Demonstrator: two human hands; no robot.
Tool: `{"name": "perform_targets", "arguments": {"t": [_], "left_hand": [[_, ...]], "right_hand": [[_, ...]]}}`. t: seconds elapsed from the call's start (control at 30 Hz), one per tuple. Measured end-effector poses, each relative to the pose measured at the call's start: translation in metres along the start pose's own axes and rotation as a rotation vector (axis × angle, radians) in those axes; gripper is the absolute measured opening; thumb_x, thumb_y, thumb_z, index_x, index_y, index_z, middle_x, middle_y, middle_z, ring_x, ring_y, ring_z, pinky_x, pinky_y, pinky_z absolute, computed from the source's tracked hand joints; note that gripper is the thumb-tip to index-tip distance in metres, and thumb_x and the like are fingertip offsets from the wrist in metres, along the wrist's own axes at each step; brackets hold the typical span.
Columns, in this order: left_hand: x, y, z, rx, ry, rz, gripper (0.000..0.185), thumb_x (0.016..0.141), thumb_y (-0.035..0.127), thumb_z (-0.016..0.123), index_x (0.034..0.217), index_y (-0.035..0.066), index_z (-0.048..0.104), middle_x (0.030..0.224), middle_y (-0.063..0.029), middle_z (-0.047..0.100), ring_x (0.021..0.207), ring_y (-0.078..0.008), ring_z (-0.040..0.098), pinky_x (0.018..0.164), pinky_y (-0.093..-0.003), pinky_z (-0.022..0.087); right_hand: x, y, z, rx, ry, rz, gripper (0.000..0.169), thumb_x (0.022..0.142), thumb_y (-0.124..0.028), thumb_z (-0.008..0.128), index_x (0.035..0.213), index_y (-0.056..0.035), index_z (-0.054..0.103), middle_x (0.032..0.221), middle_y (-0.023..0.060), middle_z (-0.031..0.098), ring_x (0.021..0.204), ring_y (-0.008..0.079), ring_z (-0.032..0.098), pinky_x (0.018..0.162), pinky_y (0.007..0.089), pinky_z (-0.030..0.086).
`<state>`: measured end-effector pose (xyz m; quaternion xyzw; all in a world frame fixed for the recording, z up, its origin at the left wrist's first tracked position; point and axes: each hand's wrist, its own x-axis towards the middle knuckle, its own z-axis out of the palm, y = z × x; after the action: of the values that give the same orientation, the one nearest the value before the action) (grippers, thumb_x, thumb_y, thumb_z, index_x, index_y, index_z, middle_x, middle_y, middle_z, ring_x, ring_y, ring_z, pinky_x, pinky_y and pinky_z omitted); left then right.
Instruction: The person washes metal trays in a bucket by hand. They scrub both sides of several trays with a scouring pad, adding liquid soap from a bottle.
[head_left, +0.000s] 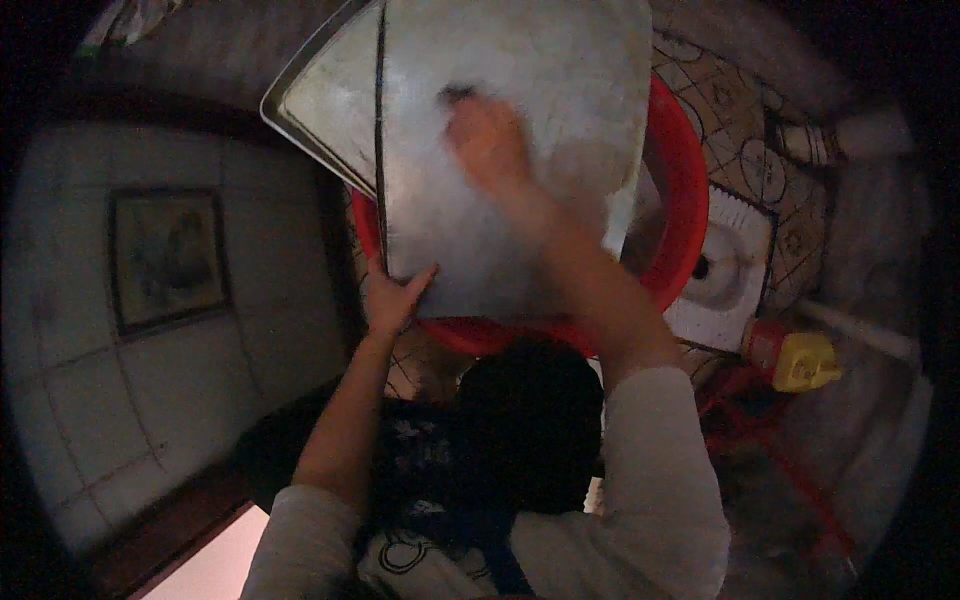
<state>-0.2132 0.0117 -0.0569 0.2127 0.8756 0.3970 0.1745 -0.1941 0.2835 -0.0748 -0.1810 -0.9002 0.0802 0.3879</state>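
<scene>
A large flat metal panel (480, 217) with a dark left edge lies over a red plastic basin (686, 187). Behind its upper left side shows a pale tray-like piece with a raised rim (322, 105). My left hand (394, 296) grips the panel's lower left edge, thumb on top and fingers hidden beneath. On the panel's upper middle is my right hand (491, 142), blurred, its fingers curled around a small dark scrubber or pad (456, 93) that touches the surface. Wet-looking, duller patches mark the panel's right part.
Right of the basin, a white squat toilet (724, 262) is set in the patterned tile floor (720, 94). A yellow plastic container (806, 362) stands near it, beside something red. A framed picture (171, 259) shows in the pale tiled surface at left.
</scene>
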Motion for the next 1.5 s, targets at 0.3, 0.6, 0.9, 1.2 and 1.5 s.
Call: {"name": "perform_targets", "arguments": {"t": [0.3,0.6,0.9,1.2,1.5], "left_hand": [[0.003,0.034,0.001,0.157,0.038,-0.137,0.084,0.055,0.046,0.085,0.114,-0.003,0.050,0.104,-0.0194,0.064,0.096,-0.0308,0.062,0.083,-0.0392,0.048],[0.003,0.028,-0.007,0.099,0.013,-0.146,0.081,0.054,0.047,0.085,0.112,0.002,0.051,0.101,-0.0191,0.064,0.092,-0.0347,0.062,0.080,-0.0410,0.049],[0.005,0.037,-0.011,0.224,0.009,-0.215,0.084,0.052,0.050,0.084,0.112,0.003,0.050,0.101,-0.0201,0.063,0.092,-0.0374,0.062,0.080,-0.0426,0.049],[0.011,0.032,0.003,-0.022,-0.053,-0.202,0.087,0.054,0.048,0.084,0.118,0.003,0.047,0.103,-0.0200,0.063,0.095,-0.0350,0.062,0.082,-0.0408,0.049],[0.001,0.016,0.012,-0.027,-0.007,-0.209,0.085,0.055,0.042,0.086,0.118,0.001,0.047,0.104,-0.0167,0.063,0.094,-0.0299,0.062,0.082,-0.0384,0.049]], "right_hand": [[0.142,0.092,-0.041,-0.005,0.255,0.217,0.021,0.072,-0.018,0.064,0.090,-0.0071,0.064,0.086,0.0149,0.063,0.074,0.0348,0.060,0.065,0.0462,0.048],[0.143,-0.002,-0.019,0.203,0.024,-0.052,0.024,0.073,-0.014,0.066,0.097,-0.0097,0.064,0.091,0.0111,0.064,0.084,0.0306,0.060,0.072,0.0431,0.048],[0.138,-0.016,-0.015,0.274,0.145,-0.210,0.030,0.073,-0.013,0.067,0.102,-0.0071,0.061,0.097,0.0120,0.064,0.087,0.0333,0.059,0.075,0.0418,0.047],[0.241,0.038,-0.043,-0.067,0.295,0.003,0.026,0.076,-0.020,0.066,0.099,-0.0079,0.062,0.098,0.0132,0.062,0.088,0.0324,0.057,0.076,0.0451,0.045],[0.226,0.031,-0.010,-0.053,0.232,-0.011,0.028,0.082,-0.023,0.062,0.105,-0.0066,0.063,0.097,0.0136,0.061,0.091,0.0301,0.056,0.083,0.0415,0.044]]}}
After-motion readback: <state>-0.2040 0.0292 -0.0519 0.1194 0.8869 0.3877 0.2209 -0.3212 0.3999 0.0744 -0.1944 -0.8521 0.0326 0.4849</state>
